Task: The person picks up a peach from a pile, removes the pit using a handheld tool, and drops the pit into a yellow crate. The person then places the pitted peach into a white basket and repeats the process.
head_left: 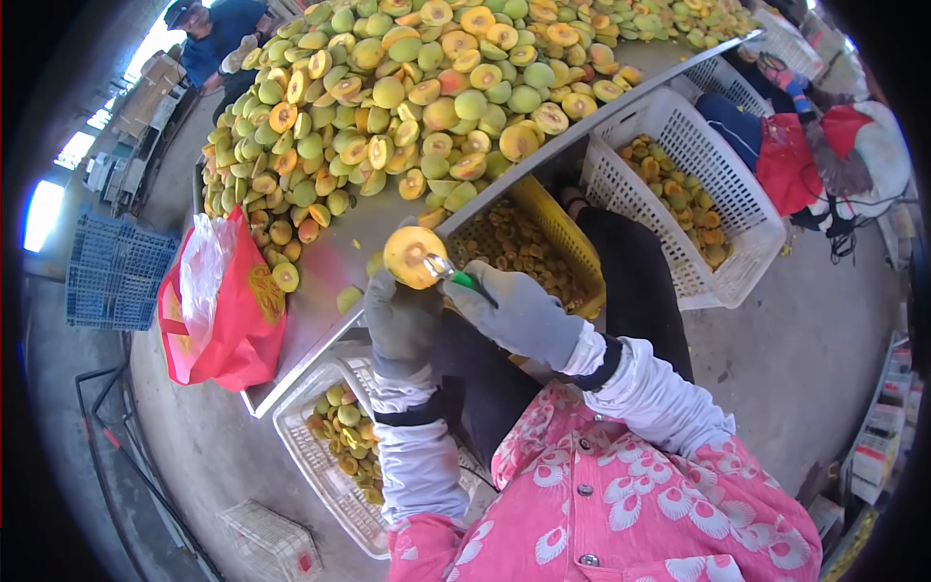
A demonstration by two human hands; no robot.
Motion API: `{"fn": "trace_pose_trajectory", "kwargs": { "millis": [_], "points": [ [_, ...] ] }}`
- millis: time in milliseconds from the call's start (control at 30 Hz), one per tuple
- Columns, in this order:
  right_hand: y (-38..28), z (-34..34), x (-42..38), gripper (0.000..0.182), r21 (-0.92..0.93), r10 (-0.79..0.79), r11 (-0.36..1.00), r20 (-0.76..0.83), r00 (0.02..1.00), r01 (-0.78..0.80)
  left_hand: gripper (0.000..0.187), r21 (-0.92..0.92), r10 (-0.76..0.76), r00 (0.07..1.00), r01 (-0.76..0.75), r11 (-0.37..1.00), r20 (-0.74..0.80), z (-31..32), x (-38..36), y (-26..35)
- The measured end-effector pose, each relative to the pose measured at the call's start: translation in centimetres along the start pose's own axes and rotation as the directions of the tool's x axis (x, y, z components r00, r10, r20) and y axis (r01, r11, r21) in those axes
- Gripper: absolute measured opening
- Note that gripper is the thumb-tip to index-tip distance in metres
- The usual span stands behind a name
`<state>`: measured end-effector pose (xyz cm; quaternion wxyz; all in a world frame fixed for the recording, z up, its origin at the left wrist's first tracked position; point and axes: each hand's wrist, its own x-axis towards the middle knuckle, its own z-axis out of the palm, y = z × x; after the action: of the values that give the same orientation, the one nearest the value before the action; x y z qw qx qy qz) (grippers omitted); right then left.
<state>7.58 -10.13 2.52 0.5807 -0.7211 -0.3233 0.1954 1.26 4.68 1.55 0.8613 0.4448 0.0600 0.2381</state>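
Note:
My left hand [402, 325], in a grey glove, holds up a peach half [402, 257] with its yellow cut face showing. My right hand [519, 312], gloved too, is closed around a small green-handled tool [469, 282]. Its metal tip touches the fruit at the brownish pit area in the centre; the tip's exact shape is hard to make out. Just beyond my hands, a large heap of halved green and yellow peaches [427, 107] covers much of the metal table [325, 281]. A yellow crate [587, 267] holding small brown pieces sits below the table edge.
A white crate [747, 276] of fruit pieces stands to the right, another white crate [301, 456] below left. A red bag [233, 339] with clear plastic rests at the table's left corner. Blue crates [116, 272] are stacked farther left. One person [218, 48] is at far left, another [824, 145] at right.

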Motion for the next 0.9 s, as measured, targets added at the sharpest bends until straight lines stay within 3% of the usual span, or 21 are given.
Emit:
{"fn": "trace_pose_trajectory", "kwargs": {
  "millis": [33, 100, 233, 300, 433, 600, 833, 900],
  "points": [
    [0.5, 0.3, -0.6, 0.026, -0.008, -0.001, 1.0, -0.001, 1.0, 0.001, 0.051, -0.008, 0.002, 1.0, -0.002, 1.0, 0.003, 0.6, -0.6, -0.6],
    [-0.4, 0.3, -1.3, 0.036, -0.145, 0.053, 0.988, -0.017, 0.998, -0.055, 0.054, 0.037, 0.007, 0.979, 0.001, 0.999, -0.205, 1.5, -1.2, -1.3],
    [-0.9, 0.9, -2.6, 0.036, -0.216, 0.013, 0.976, -0.052, 0.999, -0.024, 0.056, -0.073, -0.037, 0.974, 0.021, 0.997, -0.224, 3.6, -2.1, -0.2],
    [-0.9, 1.1, -3.0, 0.034, -0.216, -0.035, 0.976, -0.075, 0.997, 0.018, 0.059, 0.208, 0.094, 0.95, -0.032, 0.978, -0.298, 4.7, -2.5, -0.1],
    [-1.1, 1.8, -3.6, 0.032, -0.2, -0.096, 0.977, -0.117, 0.989, 0.071, 0.056, 0.221, 0.117, 0.95, -0.053, 0.974, -0.289, 4.0, -2.8, -0.4],
    [-2.4, 1.6, -4.1, 0.031, -0.306, -0.049, 0.952, -0.057, 0.997, 0.029, 0.051, 0.347, 0.231, 0.908, -0.104, 0.932, -0.349, 6.7, -3.7, 1.0],
    [-3.7, 1.2, -4.5, 0.03, -0.266, -0.043, 0.963, 0.0, 0.999, 0.041, 0.049, 0.373, 0.257, 0.886, -0.105, 0.922, -0.386, 7.3, -4.0, 1.6],
    [-3.9, 1.2, -4.2, 0.032, -0.158, -0.025, 0.987, 0.04, 0.999, 0.031, 0.045, 0.332, 0.168, 0.884, -0.015, 0.943, -0.437, 6.6, -3.9, 1.5]
  ]
}}
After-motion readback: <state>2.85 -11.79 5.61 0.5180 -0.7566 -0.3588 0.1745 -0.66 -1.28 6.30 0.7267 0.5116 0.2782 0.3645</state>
